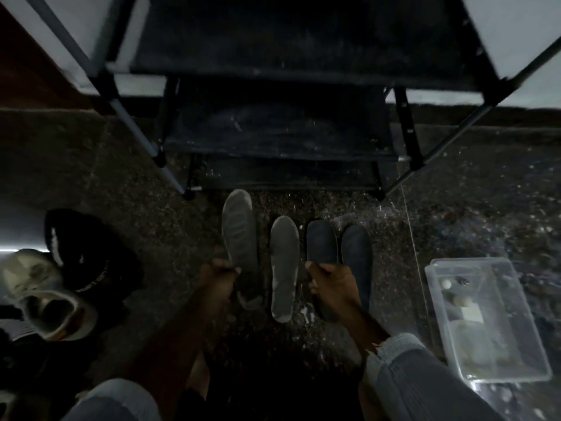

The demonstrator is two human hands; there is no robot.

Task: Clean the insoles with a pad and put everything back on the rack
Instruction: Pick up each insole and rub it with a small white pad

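Observation:
Several insoles lie side by side on the dim speckled floor before a black shoe rack [282, 138]. My left hand [220, 276] grips the long grey insole [239, 235] at its lower half. A shorter grey insole [283, 262] lies loose between my hands. My right hand [332, 281] is closed on a dark blue insole [321, 241], and a second dark blue insole [356, 250] lies right beside it. No pad can be made out in this dark view.
A clear plastic box [485, 317] with small items sits on the floor at the right. A pale sneaker [45, 296] and a black shoe [91, 247] stand at the left. The rack's shelves look bare and dusty. My knees fill the bottom edge.

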